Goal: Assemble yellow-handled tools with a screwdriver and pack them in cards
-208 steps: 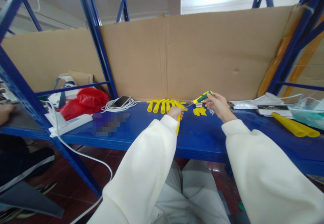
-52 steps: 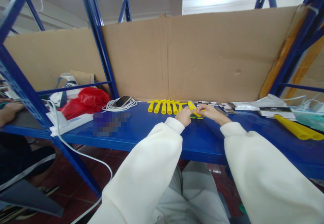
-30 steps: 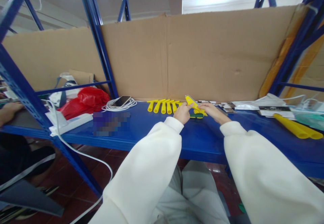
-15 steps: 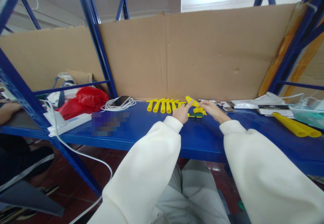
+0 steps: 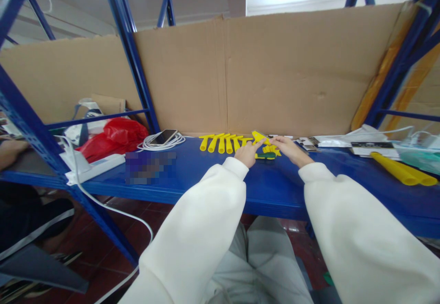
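Both hands meet over the back of the blue shelf at a flat yellow plastic piece (image 5: 258, 136) with a wide end, which looks like a scraper head. My right hand (image 5: 287, 149) pinches its right end between closed fingers. My left hand (image 5: 246, 153) is closed at its near side, with the index finger reaching across toward the right fingertips. Part of the piece is hidden by the fingers. Just below the hands lies a green and yellow handled tool (image 5: 265, 156), beside small yellow pieces (image 5: 271, 149). Left of my left hand, several yellow tube-handled pieces (image 5: 221, 144) lie in a row.
A phone (image 5: 164, 137) rests on a coiled white cable (image 5: 146, 145). Further left are a red bag (image 5: 118, 134) and a white power strip (image 5: 103, 166). Two yellow tubes (image 5: 400, 171) lie at right. Cardboard (image 5: 275, 74) backs the shelf. Another person's hand (image 5: 12, 152) shows far left.
My left index finger has straightened a little across the yellow piece toward my right hand. Otherwise both hands and the piece stay in almost the same place.
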The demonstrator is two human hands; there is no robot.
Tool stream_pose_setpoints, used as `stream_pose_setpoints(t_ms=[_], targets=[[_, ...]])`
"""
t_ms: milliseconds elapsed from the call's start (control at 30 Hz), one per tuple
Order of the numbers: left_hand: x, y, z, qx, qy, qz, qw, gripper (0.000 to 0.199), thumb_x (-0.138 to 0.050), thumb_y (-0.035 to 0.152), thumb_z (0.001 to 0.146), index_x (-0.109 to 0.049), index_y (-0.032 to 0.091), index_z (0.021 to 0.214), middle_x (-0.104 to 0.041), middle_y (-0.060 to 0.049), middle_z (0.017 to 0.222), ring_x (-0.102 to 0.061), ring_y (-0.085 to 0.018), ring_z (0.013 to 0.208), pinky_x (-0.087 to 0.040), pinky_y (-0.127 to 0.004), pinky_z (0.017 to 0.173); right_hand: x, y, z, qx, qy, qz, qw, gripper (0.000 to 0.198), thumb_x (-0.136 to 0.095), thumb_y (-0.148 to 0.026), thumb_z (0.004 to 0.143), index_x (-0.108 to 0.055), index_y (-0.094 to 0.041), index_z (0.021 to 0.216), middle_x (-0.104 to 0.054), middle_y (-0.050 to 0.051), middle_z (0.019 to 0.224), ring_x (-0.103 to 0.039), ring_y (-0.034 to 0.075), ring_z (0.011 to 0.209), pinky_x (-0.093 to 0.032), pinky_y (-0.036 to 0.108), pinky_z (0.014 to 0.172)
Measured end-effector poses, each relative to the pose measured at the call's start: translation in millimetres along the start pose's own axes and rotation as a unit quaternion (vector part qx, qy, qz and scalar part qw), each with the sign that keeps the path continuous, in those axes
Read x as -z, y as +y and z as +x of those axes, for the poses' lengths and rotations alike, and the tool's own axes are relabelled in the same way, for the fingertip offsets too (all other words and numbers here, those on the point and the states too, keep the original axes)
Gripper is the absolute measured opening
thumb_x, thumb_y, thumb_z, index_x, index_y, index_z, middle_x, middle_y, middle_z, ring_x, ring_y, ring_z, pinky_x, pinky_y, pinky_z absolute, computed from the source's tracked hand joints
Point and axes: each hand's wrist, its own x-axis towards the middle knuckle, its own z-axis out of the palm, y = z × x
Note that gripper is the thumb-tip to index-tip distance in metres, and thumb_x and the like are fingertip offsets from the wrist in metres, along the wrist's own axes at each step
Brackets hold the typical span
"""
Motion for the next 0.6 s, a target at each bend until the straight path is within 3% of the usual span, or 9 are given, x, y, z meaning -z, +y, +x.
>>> stream_pose_setpoints(t_ms=[433, 533, 600], targets=[[-1.7, -3.5, 3.5, -0.015, 0.037, -0.069, 0.997, 0.073, -0.043, 0.004, 0.088, -0.032, 0.033, 0.154, -0.059, -0.013, 0.126, -0.062, -0.028, 0.110, -0.047, -0.038, 0.095, 3.0, -5.5, -1.2, 0.000, 0.013, 0.003, 1.000, 0.032, -0.068, -0.049, 0.074, -0.065, -0.018, 0.070, -0.068, 0.003, 0.075, -0.060, 0.015, 0.074, -0.047, 0.025, 0.068], [-3.4, -6.8, 7.2, 0.002, 0.067, -0.117, 0.991, 0.074, -0.046, 0.003, 0.086, -0.035, 0.031, 0.153, -0.061, -0.012, 0.122, -0.061, -0.026, 0.113, -0.045, -0.036, 0.099, 11.6, 0.8, 4.4, -0.015, 0.055, 0.005, 0.998, 0.034, -0.060, -0.049, 0.081, -0.068, -0.016, 0.078, -0.072, 0.008, 0.087, -0.064, 0.018, 0.084, -0.049, 0.027, 0.072], [-4.3, -9.4, 9.7, 0.024, 0.095, -0.155, 0.983, 0.075, -0.047, 0.001, 0.084, -0.037, 0.030, 0.153, -0.060, -0.011, 0.123, -0.060, -0.024, 0.115, -0.045, -0.034, 0.101, 21.5, 9.8, 8.7, -0.048, 0.104, -0.046, 0.992, 0.030, -0.054, -0.042, 0.085, -0.068, -0.015, 0.080, -0.072, 0.010, 0.089, -0.065, 0.019, 0.085, -0.049, 0.028, 0.072]])
